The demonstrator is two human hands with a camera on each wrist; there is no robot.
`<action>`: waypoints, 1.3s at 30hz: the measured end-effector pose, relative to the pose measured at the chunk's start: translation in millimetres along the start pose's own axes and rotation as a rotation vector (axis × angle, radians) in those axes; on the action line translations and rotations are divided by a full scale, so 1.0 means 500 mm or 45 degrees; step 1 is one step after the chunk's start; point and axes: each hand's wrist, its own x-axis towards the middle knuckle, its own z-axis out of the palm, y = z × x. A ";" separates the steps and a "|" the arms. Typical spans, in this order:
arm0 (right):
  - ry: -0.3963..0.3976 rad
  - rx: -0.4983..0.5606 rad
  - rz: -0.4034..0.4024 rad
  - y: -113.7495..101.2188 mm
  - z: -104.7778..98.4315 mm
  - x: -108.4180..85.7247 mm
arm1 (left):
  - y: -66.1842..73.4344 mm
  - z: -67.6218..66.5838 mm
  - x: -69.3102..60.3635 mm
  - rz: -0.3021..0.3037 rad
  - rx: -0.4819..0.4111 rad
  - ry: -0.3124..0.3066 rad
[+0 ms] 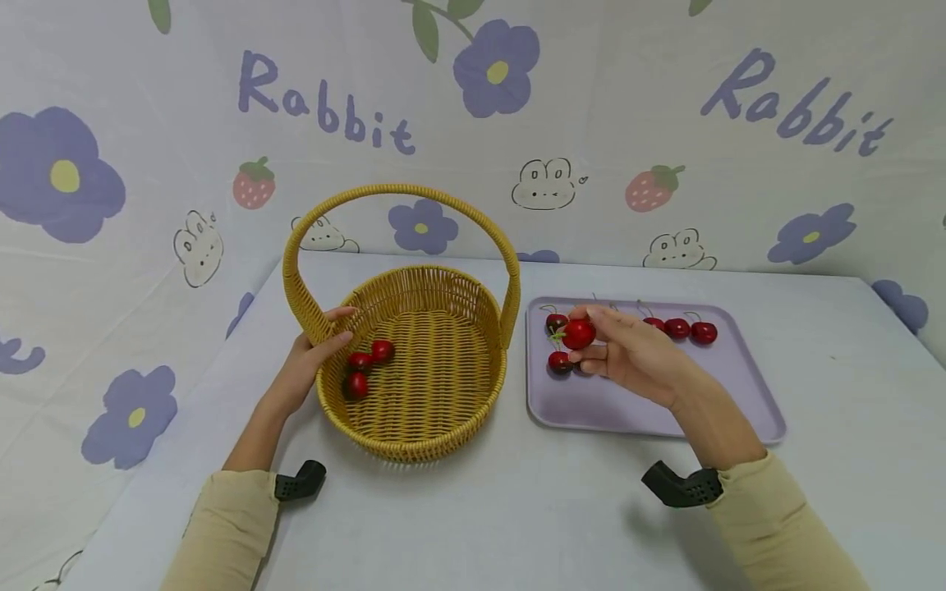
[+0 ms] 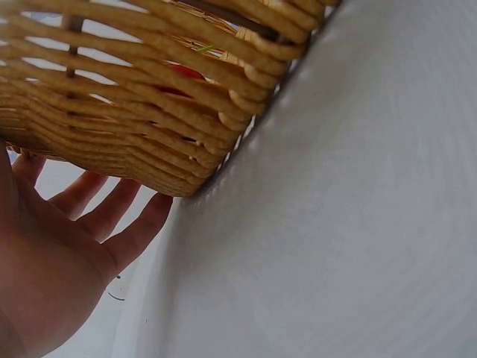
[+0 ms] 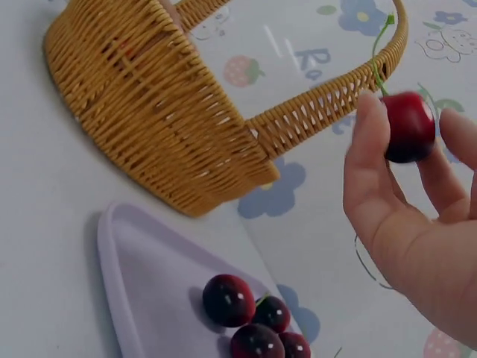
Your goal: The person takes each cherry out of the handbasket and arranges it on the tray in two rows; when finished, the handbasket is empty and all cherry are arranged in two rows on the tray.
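My right hand pinches a red cherry with a green stem between thumb and fingers, above the left part of the lilac tray. In the right wrist view the cherry shows its dark underside. My left hand grips the left side of the yellow woven basket by the foot of its handle; in the left wrist view its fingers lie against the outer wall. A few red cherries lie inside the basket at the left.
More cherries with stems, among them one at the right end, lie on the tray beside the basket. The tall handle arches over the basket. Behind the white table hangs a printed cloth.
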 end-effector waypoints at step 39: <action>0.267 0.305 -0.080 0.026 -0.170 -0.070 | 0.000 0.000 0.001 0.001 0.019 0.005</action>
